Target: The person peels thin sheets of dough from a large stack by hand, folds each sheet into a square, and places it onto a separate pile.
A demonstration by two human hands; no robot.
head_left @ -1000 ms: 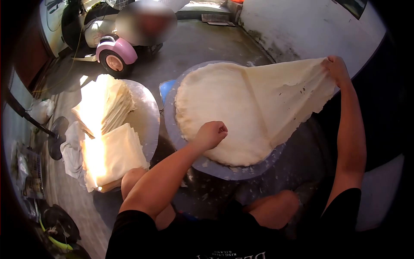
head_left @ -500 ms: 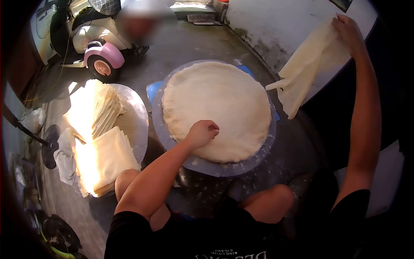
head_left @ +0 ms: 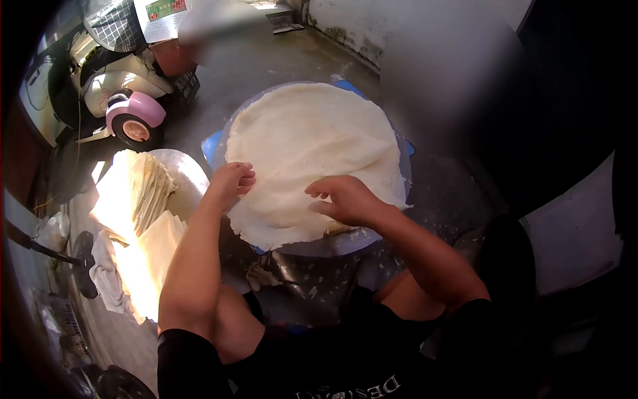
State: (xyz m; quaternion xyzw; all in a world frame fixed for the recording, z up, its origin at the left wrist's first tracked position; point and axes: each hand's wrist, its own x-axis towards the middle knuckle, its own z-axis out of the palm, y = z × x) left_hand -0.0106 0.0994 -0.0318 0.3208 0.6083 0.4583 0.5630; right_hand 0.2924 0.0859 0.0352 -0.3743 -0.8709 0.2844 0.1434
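A thin, pale dough-like sheet (head_left: 306, 133) lies over a round, flat stack on a circular plate (head_left: 352, 245). Wrinkles cross its middle and right side, and its lower left edge hangs past the stack onto the plate. My left hand (head_left: 231, 185) is at the sheet's left edge, fingers loosely bent and apart, with nothing visible in them. Over the lower middle of the sheet is my right hand (head_left: 349, 199), its thumb and fingers apart and nothing between them. Whether either hand touches the sheet is hard to tell.
To the left, folded pale sheets (head_left: 136, 193) are piled in sunlight on a round metal tray (head_left: 189, 173), beside a crumpled cloth (head_left: 106, 276). Blue corners (head_left: 212, 147) show under the plate. A scooter (head_left: 133, 110) with a pink fender stands at the upper left.
My right hand has come down from the upper right and let go of the sheet, which now lies wrinkled over the round stack. My left hand has moved left to the stack's edge.
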